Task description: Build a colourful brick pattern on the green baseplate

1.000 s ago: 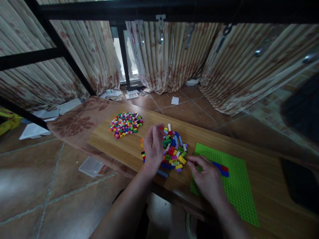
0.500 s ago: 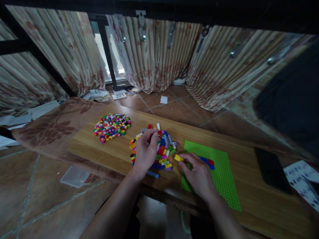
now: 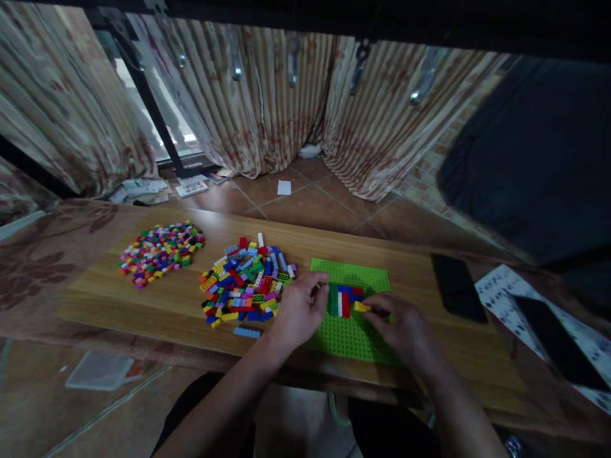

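Note:
A yellow toy brick is pinched between the fingertips of my right hand, just above the green baseplate. Beside it, a small block of green, white, red and blue bricks sits on the plate's studs. My left hand hovers at the plate's left edge, thumb and fingers curled together; whatever they may hold is hidden. Left of that hand spreads a pile of mixed larger bricks.
A heap of small colourful bricks lies farther left on the wooden table. To the right are a black phone-like slab, a printed sheet and another dark device. A clear plastic lid or box rests on the floor.
My left hand has moved right from the brick pile to the baseplate. My right hand has brought the yellow brick over the plate, beside the built bricks. The view has turned right.

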### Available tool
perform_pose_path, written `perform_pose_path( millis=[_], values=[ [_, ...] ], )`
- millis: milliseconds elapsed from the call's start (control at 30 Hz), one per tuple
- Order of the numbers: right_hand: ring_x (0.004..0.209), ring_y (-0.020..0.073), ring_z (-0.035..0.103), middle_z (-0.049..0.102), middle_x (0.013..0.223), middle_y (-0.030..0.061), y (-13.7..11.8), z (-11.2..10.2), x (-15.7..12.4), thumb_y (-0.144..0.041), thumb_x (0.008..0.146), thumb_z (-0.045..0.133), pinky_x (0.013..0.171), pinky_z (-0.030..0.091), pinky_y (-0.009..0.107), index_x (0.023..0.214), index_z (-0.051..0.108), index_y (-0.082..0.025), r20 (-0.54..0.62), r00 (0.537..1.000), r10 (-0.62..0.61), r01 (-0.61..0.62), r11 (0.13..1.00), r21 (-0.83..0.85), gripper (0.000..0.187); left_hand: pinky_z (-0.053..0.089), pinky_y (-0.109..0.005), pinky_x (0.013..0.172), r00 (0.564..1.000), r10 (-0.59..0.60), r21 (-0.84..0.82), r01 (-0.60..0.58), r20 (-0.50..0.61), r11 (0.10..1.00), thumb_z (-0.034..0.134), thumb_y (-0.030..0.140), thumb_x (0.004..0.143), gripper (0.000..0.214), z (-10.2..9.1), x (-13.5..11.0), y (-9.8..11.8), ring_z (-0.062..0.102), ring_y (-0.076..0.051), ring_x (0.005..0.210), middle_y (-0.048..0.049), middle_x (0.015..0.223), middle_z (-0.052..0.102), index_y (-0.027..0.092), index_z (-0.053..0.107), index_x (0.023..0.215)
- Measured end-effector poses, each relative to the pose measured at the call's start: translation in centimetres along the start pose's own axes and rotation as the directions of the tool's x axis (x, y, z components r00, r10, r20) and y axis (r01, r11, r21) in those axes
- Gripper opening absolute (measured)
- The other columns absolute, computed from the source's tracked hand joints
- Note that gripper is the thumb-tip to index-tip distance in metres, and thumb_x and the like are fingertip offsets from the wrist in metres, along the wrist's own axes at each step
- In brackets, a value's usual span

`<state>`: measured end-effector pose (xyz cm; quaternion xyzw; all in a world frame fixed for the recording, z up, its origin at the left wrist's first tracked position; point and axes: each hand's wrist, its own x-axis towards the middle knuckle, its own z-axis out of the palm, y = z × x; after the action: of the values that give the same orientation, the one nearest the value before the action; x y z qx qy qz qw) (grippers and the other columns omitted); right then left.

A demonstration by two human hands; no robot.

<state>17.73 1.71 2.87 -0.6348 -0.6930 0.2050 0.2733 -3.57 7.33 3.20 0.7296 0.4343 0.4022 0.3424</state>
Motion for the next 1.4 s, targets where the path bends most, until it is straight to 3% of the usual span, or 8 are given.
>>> perform_pose_path(
  millis=[233, 600, 933, 1167, 1400],
  values=[
    [0.077, 0.0169, 0.062, 0.063, 0.085, 0.0022, 0.3, 0.6, 0.4, -0.018, 0.082, 0.058, 0.073, 0.048, 0.031, 0.088, 0.065, -0.021, -0.007, 1.0, -0.005, 0.005, 1.0, 0.014, 0.01, 0.052, -0.033, 0.085, 0.999, -0.024, 0.128, 0.02, 0.028, 0.992, 0.054, 0.014, 0.085, 0.023, 2.5, 0.6, -0.1, 0.063, -0.019, 0.094, -0.0064, 0.102, 0.067, 0.018, 0.062, 0.106],
    [0.077, 0.0173, 0.06, 0.064, 0.082, 0.0026, 0.8, 0.4, 0.3, -0.025, 0.084, 0.059, 0.074, 0.047, 0.031, 0.084, 0.066, -0.021, -0.09, 0.995, 0.034, -0.034, 0.999, -0.002, 0.008, 0.048, -0.042, 0.098, 0.993, -0.072, 0.239, 0.047, 0.097, 0.97, 0.058, 0.015, 0.082, 0.026, 3.7, 0.9, 0.2, 0.058, -0.024, 0.108, -0.0094, 0.113, 0.063, 0.016, 0.062, 0.108],
    [0.075, 0.0186, 0.062, 0.067, 0.081, 0.0032, 1.2, 0.8, 0.6, -0.03, 0.079, 0.062, 0.073, 0.046, 0.033, 0.08, 0.068, -0.021, -0.108, 0.98, 0.167, -0.167, 0.986, 0.01, 0.011, 0.044, -0.042, 0.101, 0.992, -0.054, 0.31, 0.017, 0.111, 0.951, 0.062, 0.023, 0.081, 0.028, 4.5, 0.8, 0.1, 0.055, -0.025, 0.11, -0.0096, 0.114, 0.062, 0.015, 0.062, 0.108],
    [0.069, 0.0176, 0.063, 0.071, 0.081, 0.0037, 1.0, 0.9, 0.9, -0.03, 0.073, 0.065, 0.067, 0.047, 0.031, 0.079, 0.07, -0.021, -0.114, 0.946, 0.304, -0.296, 0.952, 0.081, 0.012, 0.044, -0.041, 0.099, 0.997, -0.073, 0.334, 0.06, 0.025, 0.941, 0.068, 0.023, 0.076, 0.03, 5.5, 0.9, -0.1, 0.055, -0.025, 0.108, -0.0074, 0.11, 0.063, 0.017, 0.062, 0.105],
    [0.066, 0.0174, 0.063, 0.072, 0.076, 0.0032, 0.9, 0.7, 1.2, -0.035, 0.071, 0.067, 0.065, 0.048, 0.031, 0.077, 0.072, -0.02, -0.106, 0.928, 0.357, -0.338, 0.927, 0.164, 0.017, 0.044, -0.043, 0.098, 0.993, -0.115, 0.34, 0.098, 0.029, 0.935, 0.067, 0.022, 0.075, 0.035, 5.6, 1.2, 0.3, 0.055, -0.027, 0.107, -0.0095, 0.109, 0.064, 0.015, 0.062, 0.109]
  ],
)
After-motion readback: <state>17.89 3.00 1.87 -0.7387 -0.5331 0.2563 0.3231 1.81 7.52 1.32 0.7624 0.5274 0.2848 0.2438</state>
